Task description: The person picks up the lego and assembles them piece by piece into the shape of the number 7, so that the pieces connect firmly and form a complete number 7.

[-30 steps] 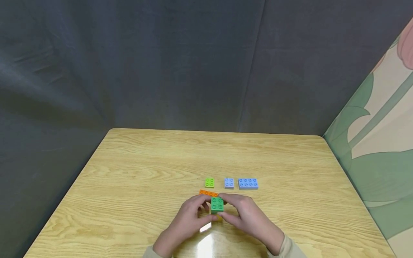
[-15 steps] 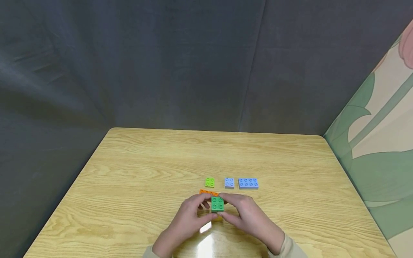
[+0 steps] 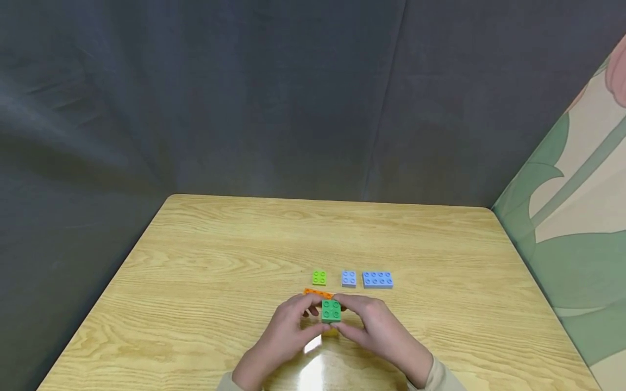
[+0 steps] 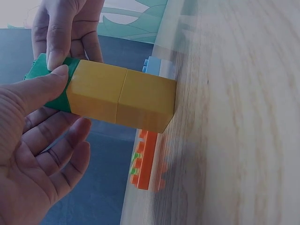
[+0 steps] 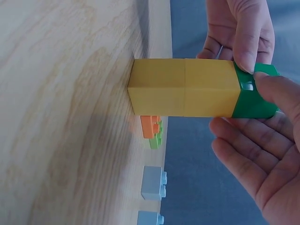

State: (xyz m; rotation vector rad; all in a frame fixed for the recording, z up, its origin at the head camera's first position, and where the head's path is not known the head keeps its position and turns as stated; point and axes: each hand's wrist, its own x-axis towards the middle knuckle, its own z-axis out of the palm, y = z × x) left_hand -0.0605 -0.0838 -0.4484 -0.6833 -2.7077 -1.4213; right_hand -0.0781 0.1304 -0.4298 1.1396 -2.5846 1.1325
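A tower of two yellow bricks (image 4: 119, 96) stands upright on the table, topped by a green brick (image 3: 331, 311). In the head view, the green brick's studs face up and hide most of the yellow below. My left hand (image 3: 288, 328) holds the green brick from the left, its thumb on the near face. From the other side, my right hand (image 3: 374, 326) grips the same brick, thumb tip close to the left thumb. The lower fingers of both hands are spread loosely beside the tower.
Just behind the hands lies an orange brick (image 3: 318, 293), partly covered by them. Farther back sit a lime green brick (image 3: 319, 278), a small light blue brick (image 3: 349, 279) and a longer blue brick (image 3: 377, 279). A dark curtain (image 3: 274, 98) hangs beyond the wooden table (image 3: 220, 244).
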